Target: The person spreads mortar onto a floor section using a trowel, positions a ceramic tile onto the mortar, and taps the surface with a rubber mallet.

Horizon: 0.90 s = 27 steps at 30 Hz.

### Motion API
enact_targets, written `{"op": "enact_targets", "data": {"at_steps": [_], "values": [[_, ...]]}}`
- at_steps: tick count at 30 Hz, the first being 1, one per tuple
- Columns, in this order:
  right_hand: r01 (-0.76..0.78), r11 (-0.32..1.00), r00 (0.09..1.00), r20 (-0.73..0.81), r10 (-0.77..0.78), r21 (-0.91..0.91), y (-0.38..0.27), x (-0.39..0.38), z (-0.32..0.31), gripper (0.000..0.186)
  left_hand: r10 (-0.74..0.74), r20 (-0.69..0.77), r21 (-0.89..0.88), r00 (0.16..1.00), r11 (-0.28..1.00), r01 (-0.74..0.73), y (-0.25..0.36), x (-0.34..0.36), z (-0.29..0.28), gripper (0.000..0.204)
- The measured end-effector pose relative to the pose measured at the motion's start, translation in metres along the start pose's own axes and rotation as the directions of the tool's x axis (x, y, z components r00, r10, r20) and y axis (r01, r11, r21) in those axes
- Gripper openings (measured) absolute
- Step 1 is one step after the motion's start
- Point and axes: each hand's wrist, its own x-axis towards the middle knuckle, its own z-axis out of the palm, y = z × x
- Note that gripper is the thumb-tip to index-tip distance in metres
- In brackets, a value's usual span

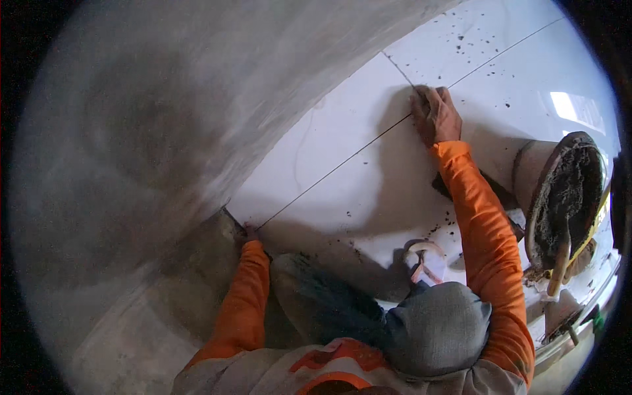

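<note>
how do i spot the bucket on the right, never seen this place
Start from the glossy white tiles and go right, past the right arm's orange sleeve. There sits a bucket caked inside with grey mortar. It has the biggest round mouth thereabouts, with a brown handle across its rim.

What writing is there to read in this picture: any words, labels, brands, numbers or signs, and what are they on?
None that can be read.
The grey shirt carries orange shapes, but I can make out no letters in them.
The white tiles show seams and dark crumbs, no legible marks.
The grey-caked container shows no readable label on its visible side.
</note>
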Motion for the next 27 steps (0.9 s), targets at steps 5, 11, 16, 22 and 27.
{"op": "enact_targets", "data": {"at_steps": [5,11,16,22,27], "values": [[0.074,0.988,0.994,-0.064,-0.084,-0.134,-0.018,-0.006,0.017,0.04,-0.005,0.108,-0.047,0.994,0.999,0.01,-0.008,0.006,-0.002,0.08],[0.024,0.989,1.0,-0.016,-0.027,-0.143,-0.024,-0.002,0.01,0.041,-0.006,0.189,-0.077,0.982,0.997,0.021,-0.013,0.028,-0.013,0.081],[0.073,0.986,0.996,-0.043,-0.081,-0.148,-0.017,-0.001,0.024,0.044,-0.024,0.195,-0.005,0.981,1.0,0.026,-0.03,0.034,-0.013,0.083],[0.058,0.977,0.993,-0.087,-0.077,-0.205,0.004,0.0,0.023,0.047,-0.041,0.266,0.28,0.963,0.959,-0.037,-0.008,0.03,0.007,0.084],[0.224,0.951,0.96,-0.118,-0.253,-0.213,0.054,0.031,0.064,0.047,-0.007,0.299,0.345,0.954,0.933,-0.102,-0.011,0.062,-0.004,0.072]]}}
